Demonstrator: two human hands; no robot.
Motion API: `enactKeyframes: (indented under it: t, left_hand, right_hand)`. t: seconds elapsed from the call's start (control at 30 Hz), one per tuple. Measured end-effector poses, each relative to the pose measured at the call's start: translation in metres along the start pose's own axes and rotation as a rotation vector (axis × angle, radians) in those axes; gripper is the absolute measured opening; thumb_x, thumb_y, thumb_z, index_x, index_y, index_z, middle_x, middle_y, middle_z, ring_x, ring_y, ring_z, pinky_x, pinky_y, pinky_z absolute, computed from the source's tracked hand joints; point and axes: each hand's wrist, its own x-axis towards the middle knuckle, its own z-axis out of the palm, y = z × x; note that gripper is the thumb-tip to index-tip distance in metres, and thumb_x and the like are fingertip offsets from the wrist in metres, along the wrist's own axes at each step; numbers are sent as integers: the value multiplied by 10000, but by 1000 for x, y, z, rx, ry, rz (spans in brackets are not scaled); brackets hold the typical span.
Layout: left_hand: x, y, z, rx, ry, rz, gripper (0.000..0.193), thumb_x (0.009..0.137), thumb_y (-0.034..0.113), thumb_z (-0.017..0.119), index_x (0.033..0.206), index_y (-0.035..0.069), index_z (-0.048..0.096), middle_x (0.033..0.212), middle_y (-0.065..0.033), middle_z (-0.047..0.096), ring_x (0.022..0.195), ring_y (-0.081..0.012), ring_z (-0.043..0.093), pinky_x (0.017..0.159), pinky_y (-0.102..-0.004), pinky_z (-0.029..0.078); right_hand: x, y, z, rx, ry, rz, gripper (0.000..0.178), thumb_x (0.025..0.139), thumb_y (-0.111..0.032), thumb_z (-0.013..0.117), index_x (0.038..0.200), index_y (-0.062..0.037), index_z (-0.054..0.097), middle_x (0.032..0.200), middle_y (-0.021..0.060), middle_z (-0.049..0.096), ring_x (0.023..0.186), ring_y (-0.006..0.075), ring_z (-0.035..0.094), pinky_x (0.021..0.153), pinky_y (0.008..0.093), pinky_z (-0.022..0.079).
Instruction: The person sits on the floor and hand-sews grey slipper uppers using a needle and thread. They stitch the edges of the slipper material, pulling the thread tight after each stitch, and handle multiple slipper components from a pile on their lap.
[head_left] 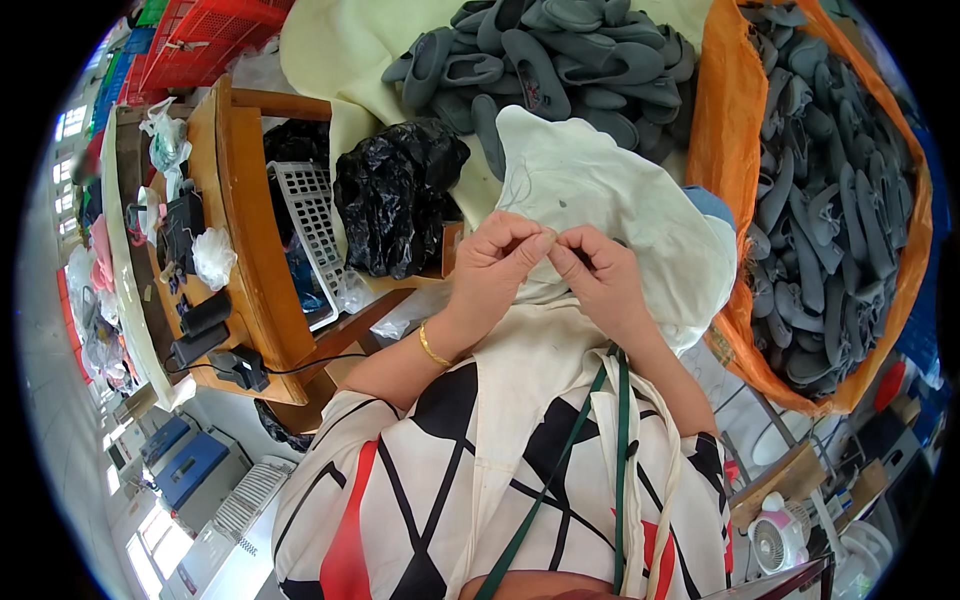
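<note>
My left hand (498, 262) and my right hand (603, 272) meet above my lap, each closed in a pinch with the fingertips nearly touching. A thin grey thread (515, 186) loops up from beside my left fingers, over a white cloth (580, 165). Whatever sits between my right thumb and forefinger is too small to make out. The cloth lies spread beneath and beyond both hands. Past it, dark grey slip-on shoes (540, 75) are heaped on a pale yellow sheet (325, 50).
An orange sack (730, 110) full of similar grey shoes stands to the right. On the left are a wooden table (235, 190) with a black adapter (240, 367) on it, a white plastic basket (308, 225) and a black plastic bag (395, 195). A small fan (775, 535) is at lower right.
</note>
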Motion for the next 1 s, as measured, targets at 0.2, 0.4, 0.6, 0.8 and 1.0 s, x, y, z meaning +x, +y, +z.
enactKeyframes:
  t: [0.2,0.4,0.6,0.8,1.0]
  left_hand:
    - [11,-4,9,-452,79,-125,133,1012,182,611,1027,52,630,939,-35,653,623,-56,511,543,-210,449]
    - [12,3,12,-617,21,-218,133,1021,185,593,1024,52,605,903,-61,662,522,-54,472,471,-192,405]
    - [11,-1,10,-481,-13,-236,101,1011,159,602,1011,57,606,848,-34,651,519,-21,414,455,-171,326]
    - [11,1,11,-446,-3,-297,91,1007,153,606,996,63,611,836,-22,651,534,-12,395,463,-168,305]
    - [14,-5,10,-509,59,-304,107,1012,175,608,1000,70,620,876,-46,666,541,-21,415,463,-169,327]
  right_hand:
    - [-2,1,3,-24,32,-77,55,929,-54,643,914,-9,615,764,5,566,661,65,458,584,229,399]
    - [-7,1,2,89,33,7,48,933,-50,638,945,-10,613,768,5,553,666,66,453,589,227,393]
    - [-9,4,0,-266,86,-288,89,903,-15,643,986,-16,611,824,103,611,697,234,566,634,329,470]
    - [-5,10,0,-488,159,-473,106,866,2,651,955,-26,602,847,142,627,787,345,608,678,416,496]
    - [-7,10,0,-365,147,-367,94,863,-6,660,936,-23,603,806,143,614,739,331,608,647,397,488]
